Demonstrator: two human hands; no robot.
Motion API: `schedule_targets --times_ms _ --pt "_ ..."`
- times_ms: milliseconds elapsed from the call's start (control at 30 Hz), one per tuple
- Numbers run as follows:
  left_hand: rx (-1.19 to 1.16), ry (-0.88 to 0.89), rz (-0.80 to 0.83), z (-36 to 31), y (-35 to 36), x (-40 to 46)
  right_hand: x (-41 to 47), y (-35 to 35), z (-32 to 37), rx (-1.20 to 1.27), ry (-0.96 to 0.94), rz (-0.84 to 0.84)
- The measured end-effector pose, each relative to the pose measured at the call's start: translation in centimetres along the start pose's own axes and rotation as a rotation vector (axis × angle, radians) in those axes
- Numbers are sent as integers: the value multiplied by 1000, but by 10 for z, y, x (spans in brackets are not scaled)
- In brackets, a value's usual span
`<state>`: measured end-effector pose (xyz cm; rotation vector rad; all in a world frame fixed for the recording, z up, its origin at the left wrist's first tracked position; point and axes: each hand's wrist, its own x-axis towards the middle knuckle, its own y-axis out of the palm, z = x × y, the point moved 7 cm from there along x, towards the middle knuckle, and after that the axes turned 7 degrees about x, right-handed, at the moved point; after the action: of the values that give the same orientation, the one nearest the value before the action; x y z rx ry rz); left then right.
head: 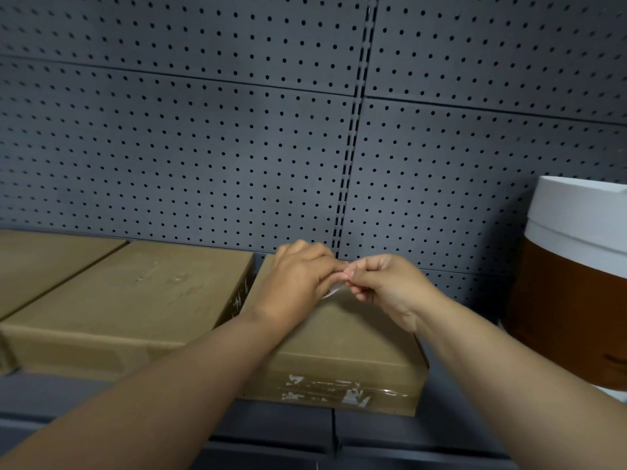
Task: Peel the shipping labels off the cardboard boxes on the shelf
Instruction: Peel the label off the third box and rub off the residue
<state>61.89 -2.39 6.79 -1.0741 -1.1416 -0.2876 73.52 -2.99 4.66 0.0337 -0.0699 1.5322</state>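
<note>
White and crumpled, a scrap of shipping label (pixel 330 290) sits pinched between my left hand (pixel 298 281) and right hand (pixel 386 290), fingertips of both closed on it, above the cardboard box (pixel 342 354) on the shelf (pixel 441 432). Dark bars, perhaps a barcode, mark it; nothing is readable. Torn label residue under clear tape (pixel 325 390) streaks the box's front face.

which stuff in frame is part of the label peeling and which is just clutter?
In play:
- left hand and right hand, both pinching a white label scrap
- right cardboard box under the hands, label residue on its front
- middle cardboard box
- left cardboard box

Just there:
- brown and white container
- grey pegboard
</note>
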Motion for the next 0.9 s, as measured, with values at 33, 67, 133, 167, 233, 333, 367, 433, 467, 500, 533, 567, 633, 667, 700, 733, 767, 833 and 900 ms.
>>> schedule_targets --times_ms 33,67,133,167,233,333,367,433,467,500,533,567,633,667,700,733,767,833,900 --pt "0 7 5 0 0 2 0 -1 0 18 17 8" --pt "0 14 10 -1 0 3 1 -2 0 28 31 19" --pt "-5 26 15 -3 -1 6 2 -2 0 31 47 43" --pt "0 36 14 -4 -2 7 2 -2 0 34 52 53" --pt "21 62 8 -5 -4 8 3 -2 0 49 61 67" --pt "70 87 4 -8 -5 9 3 -2 0 85 72 83" --pt "96 92 2 -8 -6 9 3 -1 0 98 76 88" --pt "149 105 2 -9 -6 9 2 -1 0 115 84 92" --pt "180 118 8 -9 -6 9 2 -1 -1 118 87 89" --pt "216 134 18 -9 -4 8 2 -1 -1 118 90 83" --pt "248 149 26 -9 -3 7 2 -1 -2 116 94 75" --pt "269 158 33 -9 -1 6 2 -1 -3 113 98 66" --pt "275 155 41 -9 -1 5 2 -1 -4 120 106 49" --pt "272 147 44 -8 -1 5 2 -1 -5 129 108 41" --pt "267 138 43 -8 -2 5 2 -2 -5 136 107 35" --pt "255 129 42 -6 -2 6 2 -2 -4 136 103 31" --pt "234 115 40 -5 -2 7 2 -2 -3 129 97 29" --pt "189 78 33 -1 -1 7 2 -3 -1 106 77 21" --pt "155 43 17 3 -1 6 3 -6 0 83 58 3"
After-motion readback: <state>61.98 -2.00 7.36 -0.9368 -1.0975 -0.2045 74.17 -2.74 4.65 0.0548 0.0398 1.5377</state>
